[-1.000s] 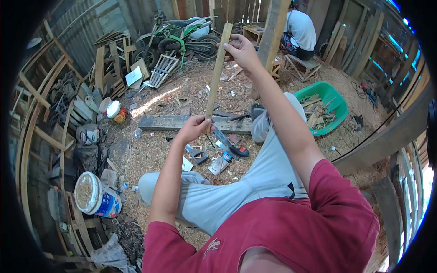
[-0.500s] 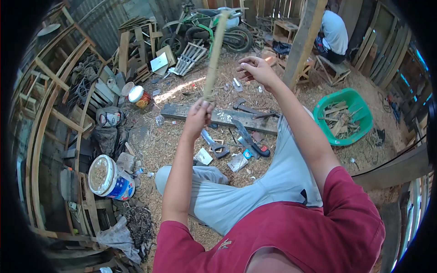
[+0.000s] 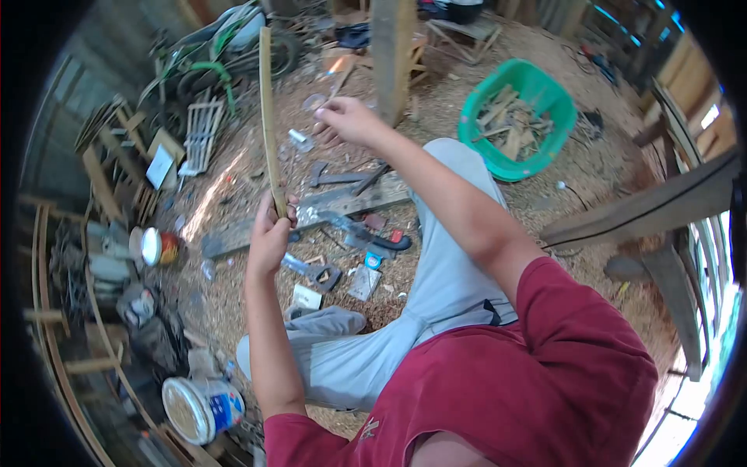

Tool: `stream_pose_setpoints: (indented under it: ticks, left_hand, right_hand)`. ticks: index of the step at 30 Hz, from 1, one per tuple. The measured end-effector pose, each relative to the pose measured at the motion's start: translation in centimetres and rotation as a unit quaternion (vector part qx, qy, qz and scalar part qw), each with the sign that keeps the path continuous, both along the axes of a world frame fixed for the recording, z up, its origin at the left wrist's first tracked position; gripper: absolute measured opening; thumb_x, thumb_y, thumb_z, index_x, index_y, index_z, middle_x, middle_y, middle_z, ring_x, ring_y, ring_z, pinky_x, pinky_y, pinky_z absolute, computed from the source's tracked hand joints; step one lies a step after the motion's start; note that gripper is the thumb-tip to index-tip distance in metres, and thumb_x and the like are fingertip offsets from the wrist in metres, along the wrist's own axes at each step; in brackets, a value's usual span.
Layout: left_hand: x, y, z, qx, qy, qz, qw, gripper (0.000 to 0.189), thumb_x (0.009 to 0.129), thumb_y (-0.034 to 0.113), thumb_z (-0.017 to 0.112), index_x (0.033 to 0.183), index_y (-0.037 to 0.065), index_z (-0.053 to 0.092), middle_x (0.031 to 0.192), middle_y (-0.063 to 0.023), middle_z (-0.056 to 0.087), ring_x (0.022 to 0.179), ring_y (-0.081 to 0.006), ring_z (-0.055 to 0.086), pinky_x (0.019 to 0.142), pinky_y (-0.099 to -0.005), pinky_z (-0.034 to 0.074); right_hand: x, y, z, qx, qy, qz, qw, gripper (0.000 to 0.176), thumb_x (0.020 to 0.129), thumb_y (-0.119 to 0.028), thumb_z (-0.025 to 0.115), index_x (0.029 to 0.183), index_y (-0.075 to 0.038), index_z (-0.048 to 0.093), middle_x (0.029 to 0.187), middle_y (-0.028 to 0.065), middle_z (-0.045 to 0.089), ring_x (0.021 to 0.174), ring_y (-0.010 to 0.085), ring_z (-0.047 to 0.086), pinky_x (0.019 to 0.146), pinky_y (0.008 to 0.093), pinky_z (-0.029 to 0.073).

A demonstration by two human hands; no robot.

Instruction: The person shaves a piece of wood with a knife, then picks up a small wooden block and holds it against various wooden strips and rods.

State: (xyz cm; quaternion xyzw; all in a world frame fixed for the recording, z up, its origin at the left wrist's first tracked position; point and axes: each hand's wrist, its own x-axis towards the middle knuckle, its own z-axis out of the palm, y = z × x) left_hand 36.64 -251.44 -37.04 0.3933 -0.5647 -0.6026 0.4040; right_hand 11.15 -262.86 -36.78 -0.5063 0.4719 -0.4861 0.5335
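Note:
My left hand (image 3: 272, 237) is closed around the lower end of a long, narrow wooden stick (image 3: 268, 117), which stands nearly upright. To its right, my right hand (image 3: 350, 124) is raised apart from the stick, thumb and fingers pinched together. A thin wood strip (image 3: 340, 82) appears to stick up from that pinch. Beneath the hands, a thick plank (image 3: 233, 238) lies on the ground, with a hammer-like tool (image 3: 331, 179) on it. A dark-handled blade (image 3: 366, 232) rests across its near side. Closer to me is a handsaw's handle (image 3: 323, 276).
A green tub (image 3: 572, 117) of wood scraps stands at right, beyond my knee. A wooden post (image 3: 391, 62) rises ahead. A motorcycle (image 3: 210, 66) is at back left. Paint buckets (image 3: 187, 412) and loose boards line the left. Shavings cover the ground.
The view has swung right, so the surroundings shift left. The stick is more upright. My right hand's fingers have gone from loosely curled to pinched, with a thin strip now visible there.

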Motion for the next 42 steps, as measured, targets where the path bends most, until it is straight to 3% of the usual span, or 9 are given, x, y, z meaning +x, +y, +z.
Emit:
stream_pose_setpoints:
  ticks: [4,9,12,17,27,31,34,37,42]
  left_hand:
    - [-4.9,-3.0,-1.7,-0.005,-0.018,-0.097,0.995,0.068,0.078,-0.013,0.042,0.143,0.004,0.044,0.103,-0.0009,0.054,0.082,-0.009,0.047,0.073,-0.0214,0.041]
    - [-11.1,-5.3,-3.6,0.071,0.005,-0.127,0.989,0.033,0.1,0.008,0.051,0.133,0.005,0.056,0.088,0.0032,0.054,0.071,-0.0067,0.045,0.063,-0.0227,0.037]
    - [-13.8,-5.9,-3.0,0.043,-0.038,-0.118,0.991,0.029,0.106,0.021,0.051,0.129,0.005,0.059,0.085,0.0044,0.054,0.068,-0.0053,0.042,0.061,-0.0233,0.036]
    - [-17.1,-8.0,-4.4,-0.03,-0.077,-0.163,0.983,0.015,0.105,0.013,0.055,0.115,0.003,0.058,0.086,0.0018,0.055,0.073,-0.0078,0.05,0.065,-0.0232,0.041]
    - [-26.0,-10.6,-15.7,0.08,-0.134,-0.171,0.973,0.01,0.106,0.008,0.046,0.113,0.007,0.053,0.092,-0.0023,0.064,0.07,-0.0076,0.051,0.063,-0.0239,0.043]
    - [-32.1,-12.6,-17.8,0.155,-0.116,-0.117,0.974,0.012,0.106,0.01,0.046,0.116,0.007,0.052,0.094,-0.0037,0.066,0.07,-0.0083,0.052,0.063,-0.0253,0.045]
    - [-36.2,-14.7,-17.7,0.148,-0.094,-0.113,0.978,0.014,0.106,0.012,0.046,0.117,0.006,0.053,0.096,-0.005,0.068,0.07,-0.0085,0.053,0.062,-0.0257,0.046]
    - [-39.4,-16.7,-17.8,0.135,-0.109,-0.115,0.978,0.015,0.106,0.013,0.047,0.117,0.005,0.053,0.098,-0.0059,0.07,0.069,-0.0085,0.053,0.061,-0.0253,0.045]
    - [-41.4,-18.5,-17.0,0.111,-0.109,-0.117,0.981,0.016,0.106,0.012,0.046,0.118,0.005,0.054,0.099,-0.0059,0.07,0.07,-0.0078,0.053,0.062,-0.0246,0.045]
  right_hand:
    - [-2.4,0.5,1.0,-0.002,0.054,-0.025,0.998,0.036,0.104,-0.032,0.054,0.119,0.001,0.059,0.101,0.0119,0.071,0.074,0.0167,0.071,0.061,0.0308,0.056]
    - [-7.8,3.2,1.2,-0.015,0.071,-0.107,0.992,0.039,0.103,-0.033,0.057,0.122,0.001,0.06,0.105,0.0117,0.071,0.075,0.0172,0.07,0.063,0.0291,0.055]
    - [-13.9,6.2,4.9,-0.013,0.389,-0.081,0.918,0.039,0.102,-0.032,0.058,0.122,0.001,0.062,0.101,0.0102,0.072,0.074,0.0152,0.07,0.064,0.0275,0.054]
    - [-20.9,12.7,12.1,-0.001,0.175,-0.229,0.958,0.039,0.099,-0.036,0.062,0.119,-0.003,0.064,0.095,0.0074,0.073,0.077,0.0112,0.068,0.068,0.0269,0.054]
    - [-36.3,10.9,-18.4,0.202,0.023,-0.444,0.873,0.031,0.097,-0.024,0.056,0.109,0.001,0.067,0.098,0.0103,0.07,0.077,0.0188,0.066,0.064,0.03,0.053]
    - [-40.2,5.9,-24.8,0.147,0.036,-0.462,0.874,0.028,0.094,-0.021,0.06,0.111,0.001,0.068,0.099,0.0138,0.07,0.088,0.0235,0.069,0.07,0.036,0.057]
    - [-45.3,-0.1,-33.6,0.105,0.132,-0.473,0.865,0.03,0.094,-0.019,0.06,0.117,-0.001,0.067,0.093,0.0098,0.069,0.074,0.0204,0.07,0.063,0.0331,0.053]
    - [-46.0,-2.7,-27.6,0.293,0.087,-0.437,0.846,0.031,0.091,-0.017,0.062,0.115,0.002,0.067,0.091,0.0145,0.071,0.077,0.0239,0.074,0.063,0.0359,0.056]
    - [-48.3,-5.7,-28.5,0.371,0.174,-0.446,0.796,0.027,0.083,-0.013,0.067,0.102,0.006,0.07,0.087,0.0192,0.074,0.078,0.0295,0.076,0.065,0.0419,0.058]
